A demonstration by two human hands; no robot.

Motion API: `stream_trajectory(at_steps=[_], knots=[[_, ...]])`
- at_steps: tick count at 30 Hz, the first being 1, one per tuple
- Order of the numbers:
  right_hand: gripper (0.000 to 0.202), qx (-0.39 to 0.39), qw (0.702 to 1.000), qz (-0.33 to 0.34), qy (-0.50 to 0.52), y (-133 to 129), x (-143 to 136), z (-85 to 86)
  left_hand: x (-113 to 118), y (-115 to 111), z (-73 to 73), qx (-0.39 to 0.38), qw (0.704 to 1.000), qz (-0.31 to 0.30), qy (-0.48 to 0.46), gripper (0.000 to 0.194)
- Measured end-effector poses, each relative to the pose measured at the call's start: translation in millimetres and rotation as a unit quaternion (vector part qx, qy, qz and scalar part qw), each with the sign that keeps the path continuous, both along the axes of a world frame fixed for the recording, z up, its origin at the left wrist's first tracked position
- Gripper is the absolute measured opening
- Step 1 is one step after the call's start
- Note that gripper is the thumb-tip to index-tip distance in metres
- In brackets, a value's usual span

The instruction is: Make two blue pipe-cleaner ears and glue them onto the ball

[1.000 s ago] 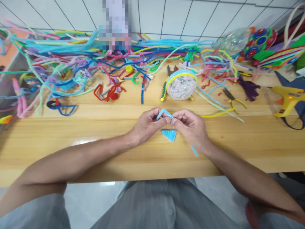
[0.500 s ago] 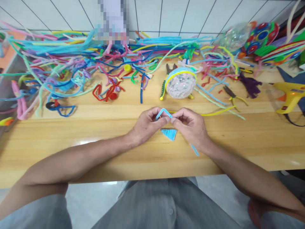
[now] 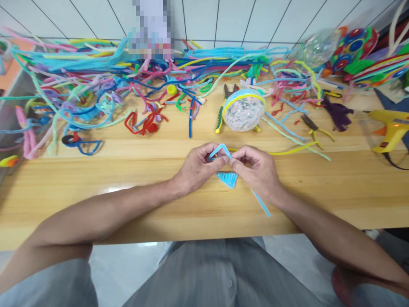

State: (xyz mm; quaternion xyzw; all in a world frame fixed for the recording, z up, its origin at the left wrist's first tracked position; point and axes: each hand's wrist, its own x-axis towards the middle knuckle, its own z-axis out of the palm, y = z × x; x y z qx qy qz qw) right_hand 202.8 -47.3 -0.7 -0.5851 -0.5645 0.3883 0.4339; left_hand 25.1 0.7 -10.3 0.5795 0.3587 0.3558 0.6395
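Blue pipe cleaner (image 3: 220, 149) is pinched in both grips, left hand (image 3: 194, 168) and right hand (image 3: 257, 170) meeting fingertip to fingertip.

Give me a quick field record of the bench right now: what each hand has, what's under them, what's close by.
left hand: pinching the bent light blue pipe cleaner
right hand: pinching the same pipe cleaner; its free end trails out past the wrist
under hands: light blue ridged triangle piece on the wooden table
behind hands: clear glitter ball, pliers
far right: yellow glue gun
back of table: heap of mixed pipe cleaners
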Motion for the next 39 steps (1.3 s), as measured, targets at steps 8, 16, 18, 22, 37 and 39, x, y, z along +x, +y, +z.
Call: stream_trajectory(at_steps=[8,16,18,22,37,39], knots=[[0.013,-0.013,1.0,0.004,0.01,0,0,1.2,0,0,-1.1,-0.016,1.0,0.002,0.015,0.021],[0.011,-0.045,0.998,0.005,0.033,0,-1,-0.5,1,2,1.9,-0.025,0.999,0.014,0.035,0.018],[0.011,-0.053,0.998,0.007,0.039,0,-1,0.1,2,2,2.9,-0.023,0.999,0.02,0.037,0.018],[0.015,-0.063,0.997,0.008,0.05,-1,-2,1.7,2,0,4.0,-0.01,0.998,0.039,0.047,0.019],[0.009,-0.029,0.997,0.034,0.058,1,8,4.2,-1,5,10.6,-0.001,0.998,0.045,0.041,0.016],[0.006,0.01,0.999,0.028,0.026,0,8,0.9,0,5,12.9,-0.038,0.998,0.034,0.034,0.019]])
